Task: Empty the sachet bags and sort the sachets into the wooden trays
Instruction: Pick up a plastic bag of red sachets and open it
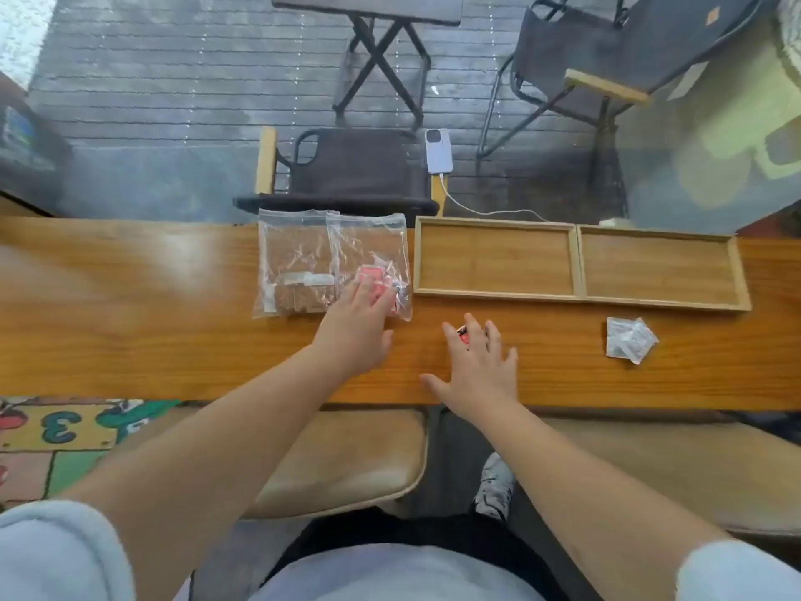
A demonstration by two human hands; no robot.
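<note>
The left hand (362, 327) covered part of the red sachets (376, 283) in the bag (372, 262). The right hand (477, 366) hid most of a small red thing (463, 334). The crumpled packet (630, 340) was too blurry to read.

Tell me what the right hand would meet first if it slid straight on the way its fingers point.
Probably the near rim of the left wooden tray. The right hand lies flat on the table, a small red sachet under its fingers, pointing away from the person; depth is hard to judge.
</note>
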